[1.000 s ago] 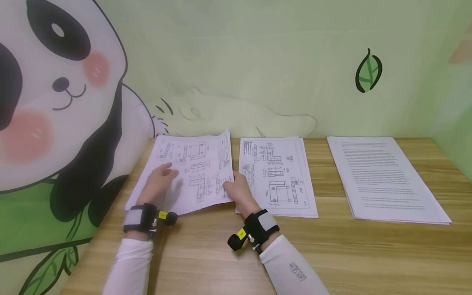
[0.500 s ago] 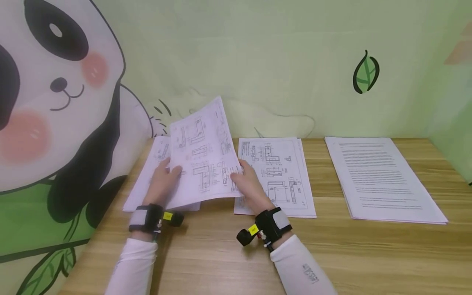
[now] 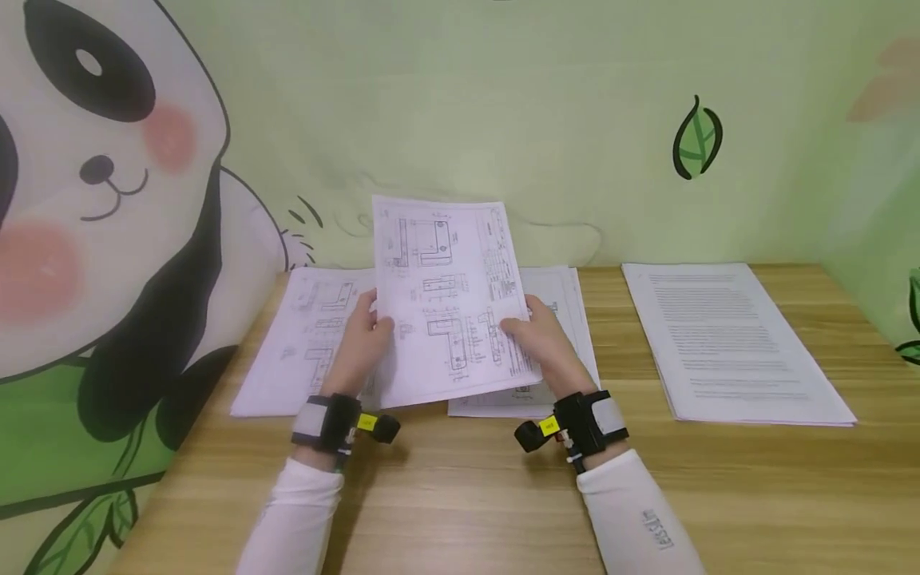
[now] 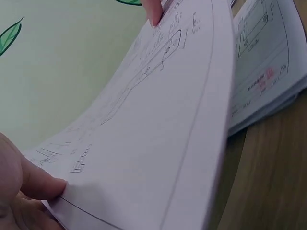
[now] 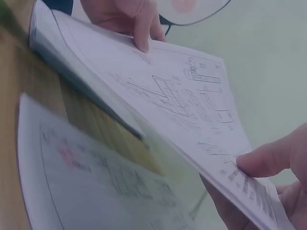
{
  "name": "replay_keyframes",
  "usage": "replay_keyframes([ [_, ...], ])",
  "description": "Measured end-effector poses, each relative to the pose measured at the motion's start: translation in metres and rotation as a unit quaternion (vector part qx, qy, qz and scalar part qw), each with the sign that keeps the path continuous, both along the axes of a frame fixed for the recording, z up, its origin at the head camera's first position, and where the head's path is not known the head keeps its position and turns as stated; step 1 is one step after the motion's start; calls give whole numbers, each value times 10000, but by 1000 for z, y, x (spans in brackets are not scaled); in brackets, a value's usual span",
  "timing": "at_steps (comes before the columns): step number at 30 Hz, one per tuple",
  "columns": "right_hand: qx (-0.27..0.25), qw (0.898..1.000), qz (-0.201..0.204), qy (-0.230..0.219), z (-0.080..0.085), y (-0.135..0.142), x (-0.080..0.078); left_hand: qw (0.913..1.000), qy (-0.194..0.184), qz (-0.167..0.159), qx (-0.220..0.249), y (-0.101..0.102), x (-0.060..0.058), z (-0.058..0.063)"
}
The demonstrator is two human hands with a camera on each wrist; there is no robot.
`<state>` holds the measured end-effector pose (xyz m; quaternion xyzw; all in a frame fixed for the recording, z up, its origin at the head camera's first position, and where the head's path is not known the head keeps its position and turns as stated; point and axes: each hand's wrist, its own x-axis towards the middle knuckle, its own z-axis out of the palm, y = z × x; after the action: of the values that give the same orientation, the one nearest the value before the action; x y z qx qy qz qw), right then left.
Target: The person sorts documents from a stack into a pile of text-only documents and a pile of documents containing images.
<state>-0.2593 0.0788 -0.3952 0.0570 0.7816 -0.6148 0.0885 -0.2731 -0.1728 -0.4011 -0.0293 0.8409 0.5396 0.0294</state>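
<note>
Both hands hold up a drawing sheet, white paper printed with line drawings of L-shaped parts. My left hand pinches its left edge, thumb on the printed face and fingers behind. On the opposite edge my right hand pinches it the same way, as the right wrist view also shows with the thumb on top. The sheet tilts up over the table, its lower edge slightly bowed. Behind and below it lie a left stack of drawings and a middle stack of drawings, each partly covered by it.
A stack of text pages lies at the right on the wooden table. Behind the table rises a pale green wall with a painted panda at the left and a leaf. A wrist camera sits on each wrist.
The drawing sheet has been lifted off the left stack and carried right, now overlapping the middle stack. My left hand, relaxed over the paper at first, now pinches its left edge.
</note>
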Motion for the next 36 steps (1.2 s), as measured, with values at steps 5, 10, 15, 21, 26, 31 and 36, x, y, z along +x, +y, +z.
replay_keyframes([
  [5, 388, 9992, -10, 42, -2, 31, 0, 9989, 87, -447, 142, 30, -3, -7],
  [10, 741, 9971, 85, -116, -2, 62, -1, 9965, -223, -711, 384, 54, -5, -9],
  [15, 982, 9951, 35, -128, -5, 85, -1, 9955, -238, -809, 425, 72, -7, -10],
  [21, 1522, 9881, 126, -166, -11, 103, 1, 9942, -330, -898, 487, 82, -10, -20],
  [26, 1851, 9820, 175, -329, -20, 112, 2, 9957, -437, -814, 101, 84, -12, -31],
  [31, 1964, 9802, 75, -256, -29, 112, 2, 9956, -580, -718, -146, 83, -11, -38],
  [36, 1964, 9803, 51, -188, -29, 111, 4, 9957, -652, -661, -45, 78, -11, -41],
])
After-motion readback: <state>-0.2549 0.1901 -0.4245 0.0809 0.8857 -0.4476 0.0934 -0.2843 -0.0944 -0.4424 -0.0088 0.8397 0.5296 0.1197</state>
